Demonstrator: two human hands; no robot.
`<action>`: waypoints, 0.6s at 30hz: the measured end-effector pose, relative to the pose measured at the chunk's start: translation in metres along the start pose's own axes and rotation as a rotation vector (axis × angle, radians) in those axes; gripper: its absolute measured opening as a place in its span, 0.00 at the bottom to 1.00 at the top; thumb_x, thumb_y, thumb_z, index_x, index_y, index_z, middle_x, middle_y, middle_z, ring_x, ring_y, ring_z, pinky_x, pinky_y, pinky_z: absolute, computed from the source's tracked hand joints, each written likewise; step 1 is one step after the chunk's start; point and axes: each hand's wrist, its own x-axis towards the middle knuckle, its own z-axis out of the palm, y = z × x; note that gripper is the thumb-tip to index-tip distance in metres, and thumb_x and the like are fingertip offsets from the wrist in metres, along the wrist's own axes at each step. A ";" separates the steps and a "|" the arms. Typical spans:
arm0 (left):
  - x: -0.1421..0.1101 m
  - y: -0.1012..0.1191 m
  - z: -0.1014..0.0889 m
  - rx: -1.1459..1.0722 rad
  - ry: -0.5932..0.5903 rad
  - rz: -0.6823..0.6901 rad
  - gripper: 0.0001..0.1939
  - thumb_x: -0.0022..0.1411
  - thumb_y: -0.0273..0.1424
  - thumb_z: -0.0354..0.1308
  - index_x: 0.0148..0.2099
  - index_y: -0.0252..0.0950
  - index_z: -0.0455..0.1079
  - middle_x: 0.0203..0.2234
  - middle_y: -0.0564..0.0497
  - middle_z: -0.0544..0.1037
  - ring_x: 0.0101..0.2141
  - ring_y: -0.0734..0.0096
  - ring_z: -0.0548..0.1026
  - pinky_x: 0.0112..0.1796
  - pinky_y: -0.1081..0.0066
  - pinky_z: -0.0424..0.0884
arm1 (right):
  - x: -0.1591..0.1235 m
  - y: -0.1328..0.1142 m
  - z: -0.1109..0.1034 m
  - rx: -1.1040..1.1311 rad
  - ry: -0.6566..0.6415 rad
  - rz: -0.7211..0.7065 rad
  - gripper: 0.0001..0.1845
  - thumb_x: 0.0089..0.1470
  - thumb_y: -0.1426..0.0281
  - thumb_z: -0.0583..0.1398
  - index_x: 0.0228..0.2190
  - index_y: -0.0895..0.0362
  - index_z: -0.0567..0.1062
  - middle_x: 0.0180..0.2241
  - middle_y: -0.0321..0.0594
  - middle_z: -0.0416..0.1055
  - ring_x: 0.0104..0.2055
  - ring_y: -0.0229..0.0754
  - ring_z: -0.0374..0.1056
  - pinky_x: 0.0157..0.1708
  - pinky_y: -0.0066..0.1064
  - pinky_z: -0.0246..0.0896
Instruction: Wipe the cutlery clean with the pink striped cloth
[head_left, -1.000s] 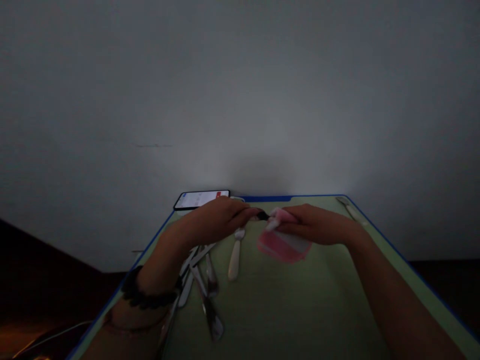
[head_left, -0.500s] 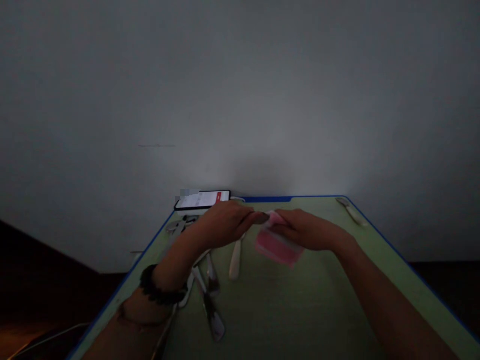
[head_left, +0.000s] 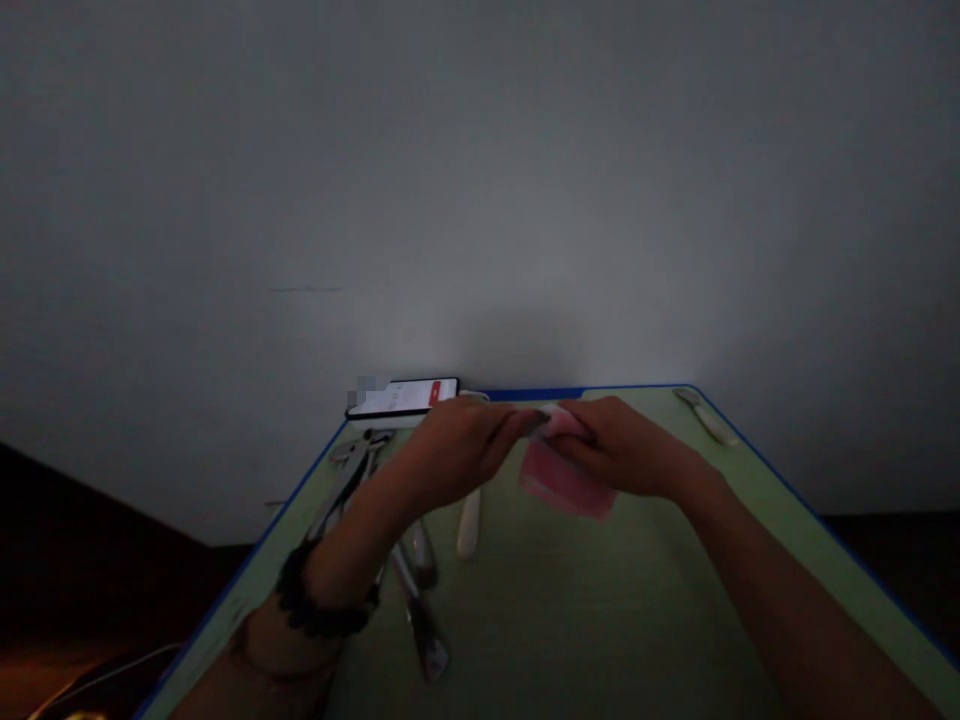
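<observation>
Above the middle of the table, my left hand [head_left: 476, 440] is closed on one end of a small dark metal piece of cutlery [head_left: 538, 421]; whether spoon, fork or knife I cannot tell. A pink and white cloth [head_left: 566, 480] is pinched in my right hand [head_left: 622, 445] around the other end, and its loose part hangs below the fingers. Beneath my left hand lies a piece of cutlery with a cream handle [head_left: 469, 525]. Several metal pieces of cutlery [head_left: 427, 640] lie in a loose pile by my left forearm, which partly hides them.
A phone [head_left: 405, 397] with a lit screen rests at the table's back left. At the far right corner lies another light-handled piece of cutlery [head_left: 705, 418]. The green table [head_left: 600, 620] has a blue edge and stands against a grey wall [head_left: 525, 200].
My left hand has shifted slightly right, closer to the cloth, so less of the cutlery shows between my hands. The cloth's hanging part has swung a little. Both grips stay closed.
</observation>
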 end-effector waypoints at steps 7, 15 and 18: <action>0.000 -0.002 0.006 0.076 -0.061 0.081 0.23 0.67 0.36 0.36 0.28 0.34 0.68 0.18 0.53 0.70 0.20 0.76 0.66 0.24 0.73 0.55 | 0.006 -0.002 0.012 0.041 0.005 -0.060 0.13 0.58 0.65 0.48 0.27 0.58 0.65 0.25 0.36 0.68 0.25 0.33 0.58 0.27 0.26 0.46; -0.002 -0.019 0.011 0.058 -0.131 -0.001 0.22 0.67 0.38 0.38 0.34 0.36 0.71 0.21 0.52 0.73 0.23 0.74 0.69 0.25 0.74 0.56 | 0.011 0.010 0.027 0.118 -0.095 0.008 0.14 0.58 0.63 0.48 0.29 0.58 0.66 0.26 0.37 0.68 0.26 0.34 0.59 0.27 0.27 0.49; -0.004 -0.025 0.004 0.017 -0.105 -0.085 0.20 0.66 0.38 0.39 0.41 0.38 0.72 0.21 0.53 0.73 0.21 0.76 0.68 0.24 0.75 0.56 | 0.006 0.016 0.013 0.259 -0.191 -0.060 0.12 0.58 0.63 0.49 0.32 0.57 0.67 0.30 0.37 0.69 0.29 0.34 0.60 0.30 0.26 0.53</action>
